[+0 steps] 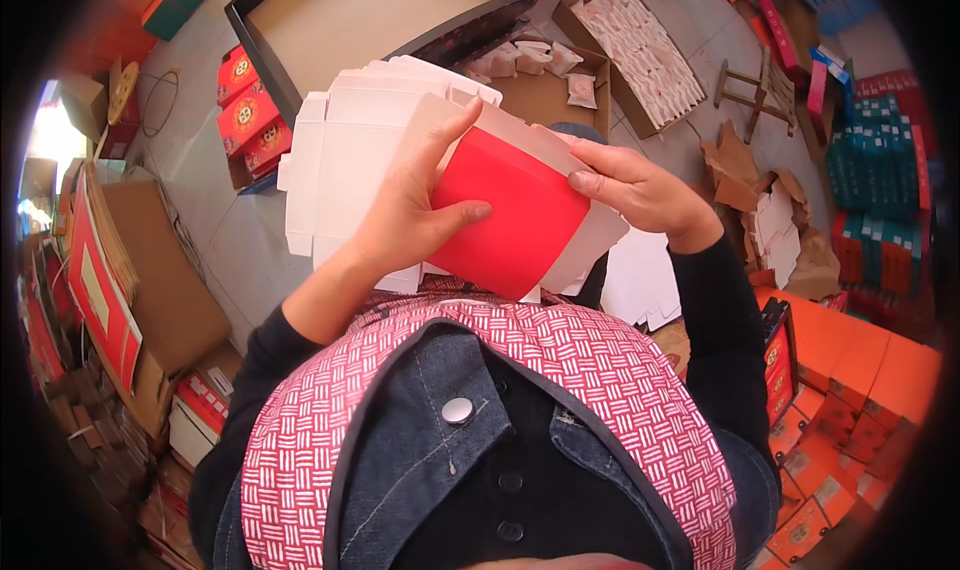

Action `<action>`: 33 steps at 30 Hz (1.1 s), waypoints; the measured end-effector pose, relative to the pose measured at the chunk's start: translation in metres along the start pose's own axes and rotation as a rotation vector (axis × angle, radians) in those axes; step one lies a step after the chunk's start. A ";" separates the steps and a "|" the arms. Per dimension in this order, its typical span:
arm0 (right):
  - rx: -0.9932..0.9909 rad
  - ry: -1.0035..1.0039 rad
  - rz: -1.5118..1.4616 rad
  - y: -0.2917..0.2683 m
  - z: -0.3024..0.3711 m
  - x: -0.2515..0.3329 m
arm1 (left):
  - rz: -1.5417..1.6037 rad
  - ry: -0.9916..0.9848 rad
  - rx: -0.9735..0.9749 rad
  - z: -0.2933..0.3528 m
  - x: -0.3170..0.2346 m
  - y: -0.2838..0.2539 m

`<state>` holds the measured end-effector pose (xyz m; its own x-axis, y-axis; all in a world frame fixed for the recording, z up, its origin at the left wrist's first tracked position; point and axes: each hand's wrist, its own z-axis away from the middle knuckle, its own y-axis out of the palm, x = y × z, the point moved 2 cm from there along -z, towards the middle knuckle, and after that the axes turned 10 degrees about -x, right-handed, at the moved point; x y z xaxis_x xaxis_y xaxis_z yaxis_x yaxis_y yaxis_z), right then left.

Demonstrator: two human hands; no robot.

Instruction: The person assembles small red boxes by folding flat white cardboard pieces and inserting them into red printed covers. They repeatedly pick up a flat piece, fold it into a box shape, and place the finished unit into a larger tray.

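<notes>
My left hand (pixel 412 210) grips a stack of flat white box blanks (pixel 345 150), thumb across the front piece. That front piece is a flat carton blank, red on one face (pixel 510 215) with white flaps. My right hand (pixel 635 188) pinches its upper right flap, fingers curled over the edge. Both hands hold the red blank just above my lap, over a red-and-white patterned apron (pixel 600 360).
A large shallow dark-rimmed tray (pixel 265 45) lies on the grey floor ahead. Cardboard boxes of small white packets (pixel 640 55) stand beyond it. Red boxes (pixel 245 120) sit at left, orange boxes (pixel 850 370) at right, green ones (pixel 880 190) far right, a small wooden stool (pixel 755 90) behind.
</notes>
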<state>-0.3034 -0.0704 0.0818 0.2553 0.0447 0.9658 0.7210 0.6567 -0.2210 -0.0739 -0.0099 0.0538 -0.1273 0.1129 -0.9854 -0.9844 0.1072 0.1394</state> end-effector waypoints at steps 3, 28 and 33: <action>0.022 0.079 0.012 0.001 -0.004 -0.007 | -0.268 0.212 0.039 -0.004 0.001 -0.006; -0.055 0.080 -0.113 0.032 -0.025 0.000 | 0.196 -0.165 -0.009 0.006 0.013 -0.015; -0.036 -0.030 0.038 0.036 -0.024 0.000 | 0.146 -0.234 -0.039 0.011 0.014 -0.015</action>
<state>-0.2612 -0.0648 0.0708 0.2644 0.0920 0.9600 0.7337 0.6269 -0.2621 -0.0591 0.0009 0.0390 -0.2411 0.3503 -0.9051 -0.9622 0.0355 0.2700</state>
